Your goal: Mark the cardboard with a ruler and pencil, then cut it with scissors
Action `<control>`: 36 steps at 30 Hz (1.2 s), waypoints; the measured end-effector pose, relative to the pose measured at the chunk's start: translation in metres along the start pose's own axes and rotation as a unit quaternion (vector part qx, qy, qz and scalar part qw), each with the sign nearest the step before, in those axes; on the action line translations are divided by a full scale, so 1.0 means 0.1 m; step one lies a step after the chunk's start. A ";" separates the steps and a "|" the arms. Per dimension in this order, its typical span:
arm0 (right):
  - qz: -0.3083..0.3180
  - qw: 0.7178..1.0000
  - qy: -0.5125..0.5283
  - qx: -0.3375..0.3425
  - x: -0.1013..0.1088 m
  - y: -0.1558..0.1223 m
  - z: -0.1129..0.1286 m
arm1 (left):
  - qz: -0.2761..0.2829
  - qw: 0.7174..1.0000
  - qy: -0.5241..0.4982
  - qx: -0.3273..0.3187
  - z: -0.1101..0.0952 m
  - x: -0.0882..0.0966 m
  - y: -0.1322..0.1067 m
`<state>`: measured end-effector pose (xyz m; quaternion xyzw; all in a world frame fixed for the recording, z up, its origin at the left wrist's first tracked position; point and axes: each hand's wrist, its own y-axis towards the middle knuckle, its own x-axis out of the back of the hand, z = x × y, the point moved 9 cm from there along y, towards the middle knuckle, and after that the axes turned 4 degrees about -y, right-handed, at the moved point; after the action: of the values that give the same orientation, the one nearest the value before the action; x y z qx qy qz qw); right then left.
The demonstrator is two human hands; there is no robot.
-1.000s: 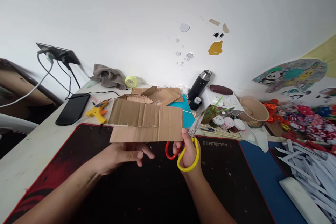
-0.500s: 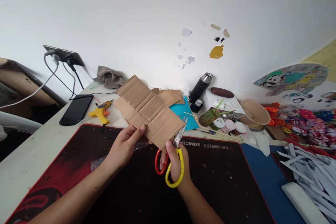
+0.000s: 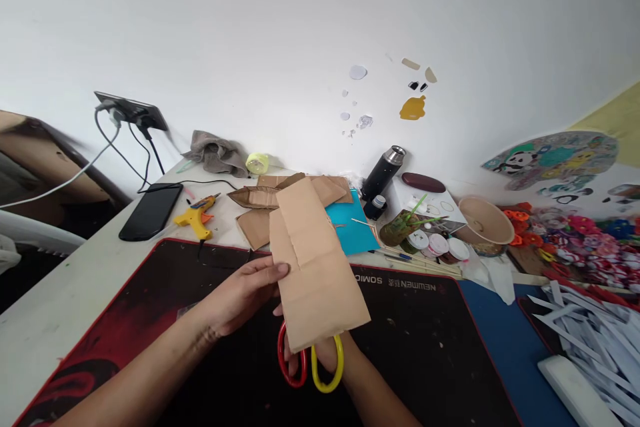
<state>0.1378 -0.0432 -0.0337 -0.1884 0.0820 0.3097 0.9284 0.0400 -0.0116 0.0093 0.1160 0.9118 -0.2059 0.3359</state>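
My left hand (image 3: 253,290) pinches the left edge of a creased piece of brown cardboard (image 3: 320,267), thumb on its front face. The cardboard is tilted, with its smooth side facing me and its lower end near the scissors. Partly behind it is my right hand (image 3: 327,355), closed on a pair of scissors. Only the red and yellow handles of the scissors (image 3: 342,367) show below the cardboard's lower edge; their blades are hidden. Beyond the cardboard, more cut cardboard pieces (image 3: 254,228) and a blue sheet (image 3: 357,230) lie on the table.
A black desk mat (image 3: 410,360) lies under my hands. To the left are a yellow glue gun (image 3: 196,219) and a phone (image 3: 151,211). A black thermos (image 3: 383,173), small jars (image 3: 438,244) and a beige bowl (image 3: 483,220) stand at the back right. Paper strips (image 3: 595,340) are heaped far right.
The cardboard has turned over from its ridged side to its smooth side and now stands more upright. The scissors have moved down and left, their blades now behind it. A yellow tape roll has come into sight.
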 end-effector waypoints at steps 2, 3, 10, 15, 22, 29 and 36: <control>0.019 1.000 -0.004 -0.021 -0.07 0.01 -0.05 | 0.011 1.000 0.007 0.000 0.01 -0.03 -0.01; 0.027 0.999 -0.012 -0.036 -0.09 0.00 -0.08 | 0.009 1.000 0.010 -0.005 0.00 -0.03 -0.01; 0.043 0.999 -0.005 -0.018 -0.11 -0.14 0.09 | 0.003 0.999 0.016 -0.038 -0.07 -0.06 -0.06; 0.064 0.998 0.022 -0.011 -0.15 -0.17 0.08 | 0.014 0.999 0.013 -0.037 -0.10 -0.11 -0.08; 0.092 0.993 0.069 -0.010 -0.12 -0.15 -0.08 | 0.007 0.999 0.023 -0.047 -0.15 -0.12 -0.12; 0.092 0.994 0.063 0.022 -0.11 -0.03 -0.11 | -0.026 0.994 0.070 -0.074 -0.23 0.01 -0.09; -0.002 1.000 0.012 0.022 0.03 0.01 -0.08 | -0.112 0.974 0.165 -0.111 -0.49 0.33 -0.10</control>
<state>0.1394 -0.0446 -0.0419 -0.1720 0.0991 0.3039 0.9318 -0.0153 0.0044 0.0240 0.0074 0.9789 -0.1174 0.1669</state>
